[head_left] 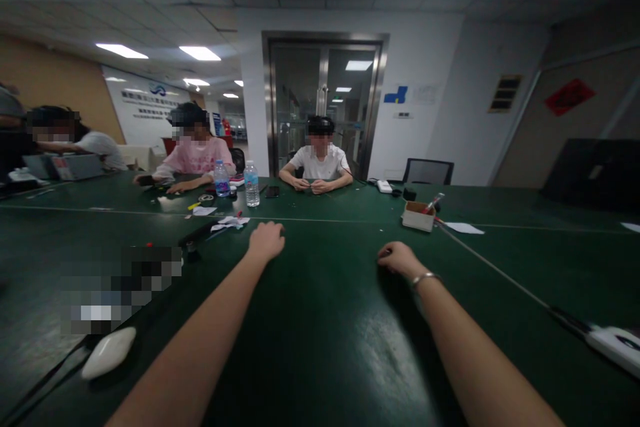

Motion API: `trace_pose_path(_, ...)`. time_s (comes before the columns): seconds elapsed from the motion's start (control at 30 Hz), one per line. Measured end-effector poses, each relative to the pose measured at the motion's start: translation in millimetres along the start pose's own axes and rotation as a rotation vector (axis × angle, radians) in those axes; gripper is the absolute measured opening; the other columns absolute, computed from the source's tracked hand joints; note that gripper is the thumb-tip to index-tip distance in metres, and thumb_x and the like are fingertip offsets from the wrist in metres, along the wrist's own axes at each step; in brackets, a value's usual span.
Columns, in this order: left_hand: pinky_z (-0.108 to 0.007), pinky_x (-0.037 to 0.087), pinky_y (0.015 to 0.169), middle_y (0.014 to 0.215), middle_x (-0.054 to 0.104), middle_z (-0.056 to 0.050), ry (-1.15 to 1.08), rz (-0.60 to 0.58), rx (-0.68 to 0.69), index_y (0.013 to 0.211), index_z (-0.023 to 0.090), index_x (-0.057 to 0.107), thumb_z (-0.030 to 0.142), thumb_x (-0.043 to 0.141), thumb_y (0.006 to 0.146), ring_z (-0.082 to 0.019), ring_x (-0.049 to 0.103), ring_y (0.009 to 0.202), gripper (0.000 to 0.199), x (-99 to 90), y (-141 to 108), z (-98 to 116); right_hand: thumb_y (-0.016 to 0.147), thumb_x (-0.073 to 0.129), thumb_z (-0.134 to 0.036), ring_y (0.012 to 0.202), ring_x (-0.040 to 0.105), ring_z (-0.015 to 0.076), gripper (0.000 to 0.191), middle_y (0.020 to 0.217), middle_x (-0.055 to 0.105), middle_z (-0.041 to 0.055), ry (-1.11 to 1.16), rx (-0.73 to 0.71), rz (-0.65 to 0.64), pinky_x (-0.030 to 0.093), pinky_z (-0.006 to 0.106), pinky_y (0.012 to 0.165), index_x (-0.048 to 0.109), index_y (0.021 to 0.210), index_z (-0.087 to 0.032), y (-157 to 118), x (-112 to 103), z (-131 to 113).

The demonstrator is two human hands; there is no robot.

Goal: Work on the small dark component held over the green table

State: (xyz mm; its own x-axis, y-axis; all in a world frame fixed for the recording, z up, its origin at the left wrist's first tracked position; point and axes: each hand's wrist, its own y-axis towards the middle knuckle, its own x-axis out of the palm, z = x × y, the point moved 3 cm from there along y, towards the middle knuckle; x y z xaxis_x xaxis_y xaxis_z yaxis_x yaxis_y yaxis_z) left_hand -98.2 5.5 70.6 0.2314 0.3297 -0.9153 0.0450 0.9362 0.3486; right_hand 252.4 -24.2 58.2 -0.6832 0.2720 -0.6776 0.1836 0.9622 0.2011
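My left hand (267,241) is over the green table (320,320), left of centre, with its fingers curled in and mostly hidden behind the knuckles. To the right, my right hand (397,258) hovers low or rests on the table, the fingers bent together. A silver bracelet (427,277) circles that wrist. Whatever either hand holds, if anything, cannot be made out. Papers (230,222) lie closest to my left hand, and a small cardboard box (419,217) with pen-like items in it stands beyond my right hand.
Two water bottles (252,184) stand at the far left. A white mouse-shaped object (109,352) lies at the near left, a white power strip (615,347) at the near right, its cable running up the table. Several people sit around, one opposite (320,160).
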Motion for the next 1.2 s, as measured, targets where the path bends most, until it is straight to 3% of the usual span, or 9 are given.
trace_pose_path(0.13,-0.031,0.044,0.089,0.106,0.06,-0.008,-0.544,0.012,0.167,0.113,0.023,0.059,0.019,0.049,0.08,-0.018,0.056,0.098,0.035,46.4,-5.0,70.3,0.09,0.052,-0.031,0.094,0.058,0.0189,0.029,0.112,0.056,0.0078,0.041,-0.058,-0.077,0.05,0.037,0.079,0.054,0.113,-0.014,-5.2,70.8,-47.0)
trace_pose_path(0.27,-0.028,0.041,0.096,0.116,0.059,-0.005,-0.822,0.012,0.274,0.111,0.024,0.062,0.009,0.05,0.076,-0.015,0.055,0.105,0.04,60.5,-13.2,101.3,0.081,0.063,-0.027,0.087,0.061,0.0206,0.021,0.097,0.064,0.0063,0.038,-0.09,-0.126,0.049,0.03,0.075,0.064,0.098,-0.013,-2.9,105.9,-52.6)
trace_pose_path(0.4,-0.027,0.046,0.089,0.105,0.065,-0.003,-0.915,-0.047,0.275,0.102,0.022,0.066,0.015,0.057,0.075,-0.014,0.06,0.094,0.029,56.8,-18.2,99.5,0.072,0.067,-0.017,0.088,0.061,0.0216,0.018,0.09,0.067,0.0079,-0.035,-0.257,-0.071,0.046,0.027,0.077,0.069,0.09,-0.014,-1.7,115.8,-52.7)
trace_pose_path(0.53,-0.025,0.049,0.081,0.095,0.067,-0.003,-1.013,0.005,0.237,0.097,0.02,0.065,0.017,0.058,0.075,-0.014,0.062,0.086,0.023,58.0,-15.8,87.3,0.074,0.063,-0.018,0.091,0.061,0.0186,0.021,0.095,0.068,0.0053,0.094,-0.39,-0.026,0.046,0.027,0.081,0.069,0.095,-0.019,-2.1,117.7,-55.4)
trace_pose_path(0.7,-0.028,0.049,0.077,0.086,0.068,-0.005,-1.078,0.038,0.095,0.089,0.017,0.064,0.025,0.062,0.073,-0.015,0.063,0.08,0.018,75.3,-6.5,73.0,0.068,0.066,-0.012,0.053,0.061,0.0119,0.024,0.066,0.065,0.0009,0.504,-0.205,-0.175,0.051,0.022,0.053,0.065,0.092,-0.013,3.2,120.2,-48.9)
trace_pose_path(0.87,-0.029,0.048,0.074,0.085,0.067,-0.006,-1.068,-0.008,0.071,0.088,0.016,0.065,0.031,0.061,0.074,-0.016,0.062,0.077,0.021,85.3,-2.2,66.8,0.073,0.066,-0.01,0.057,0.066,0.0132,0.024,0.069,0.066,0.0042,0.929,-0.048,-0.299,0.056,0.022,0.055,0.062,0.096,-0.009,7.4,118.1,-40.0)
trace_pose_path(1.2,-0.027,0.045,0.066,0.07,0.065,-0.004,-0.963,-0.105,0.06,0.084,0.015,0.066,0.041,0.053,0.077,-0.015,0.059,0.066,0.03,79.5,-5.6,68.5,0.073,0.066,-0.006,0.058,0.068,0.0133,0.023,0.08,0.069,0.0075,1.004,-0.025,-0.35,0.058,0.02,0.056,0.064,0.095,-0.009,8.8,117.9,-35.2)
